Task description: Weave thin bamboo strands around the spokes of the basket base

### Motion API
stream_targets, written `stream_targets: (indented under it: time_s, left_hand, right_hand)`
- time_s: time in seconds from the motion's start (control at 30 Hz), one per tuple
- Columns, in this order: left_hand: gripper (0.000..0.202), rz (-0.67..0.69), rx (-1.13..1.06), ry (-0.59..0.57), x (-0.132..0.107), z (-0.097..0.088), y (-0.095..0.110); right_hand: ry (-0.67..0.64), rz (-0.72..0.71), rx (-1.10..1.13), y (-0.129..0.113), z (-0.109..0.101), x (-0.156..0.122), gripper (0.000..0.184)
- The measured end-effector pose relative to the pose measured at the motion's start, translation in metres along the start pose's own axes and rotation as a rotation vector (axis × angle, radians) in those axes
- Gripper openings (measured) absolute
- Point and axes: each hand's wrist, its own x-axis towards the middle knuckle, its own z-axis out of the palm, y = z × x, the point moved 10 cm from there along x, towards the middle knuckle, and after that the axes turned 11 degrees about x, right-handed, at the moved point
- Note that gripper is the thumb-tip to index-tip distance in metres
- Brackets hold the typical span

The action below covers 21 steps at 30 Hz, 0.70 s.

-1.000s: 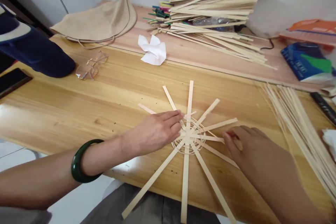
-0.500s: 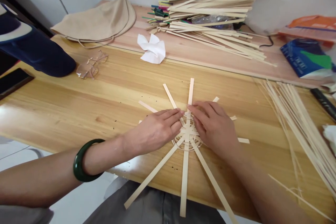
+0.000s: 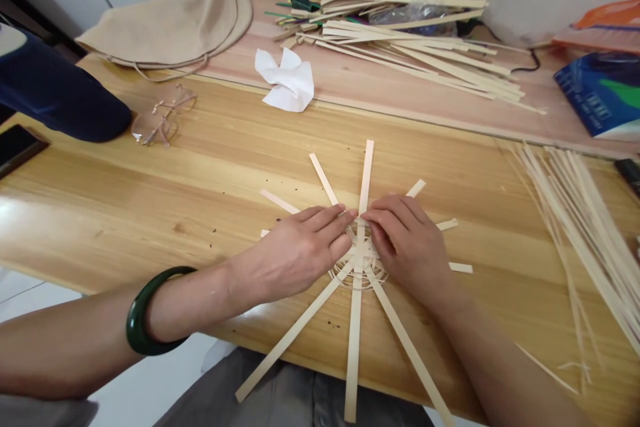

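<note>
Flat bamboo strips [image 3: 354, 353] radiate like spokes from a small woven hub of thin cane [image 3: 359, 278], which lies on the wooden table [image 3: 150, 213]. My left hand [image 3: 300, 253] rests flat on the hub's left side, fingertips reaching its middle, with a dark green bangle [image 3: 150, 311] on the wrist. My right hand [image 3: 410, 247] is curled over the hub's upper right, its fingers meeting the left fingertips. Together my hands hide most of the weave and the inner parts of several spokes.
Stacked bamboo strips [image 3: 405, 7] lie on a raised pinkish board at the back, and more lie at right [image 3: 585, 233]. Around them are crumpled white tissue [image 3: 287, 80], a beige cloth hat [image 3: 170, 23], glasses [image 3: 163, 121], dark blue cloth [image 3: 60, 90], a phone [image 3: 15, 147].
My right hand has moved left from the spokes on the right onto the hub, covering those spokes' inner parts. The view has shifted slightly, and the left hand has barely moved.
</note>
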Motion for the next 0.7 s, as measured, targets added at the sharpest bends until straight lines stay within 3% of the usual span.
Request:
stream_targets:
  time_s: [0.47, 0.63, 0.7]
  left_hand:
    - [0.012, 0.051, 0.085, -0.027, 0.000, 0.004, 0.004]
    - [0.015, 0.082, 0.102, 0.004, 0.002, 0.003, 0.005]
    - [0.018, 0.068, 0.092, 0.038, 0.001, 0.002, 0.003]
  right_hand:
    - [-0.016, 0.078, 0.068, 0.008, 0.001, 0.000, 0.026]
    - [0.059, 0.060, -0.063, 0.000, -0.034, 0.003, 0.026]
    - [0.040, 0.144, -0.218, 0.001, -0.054, -0.002, 0.015]
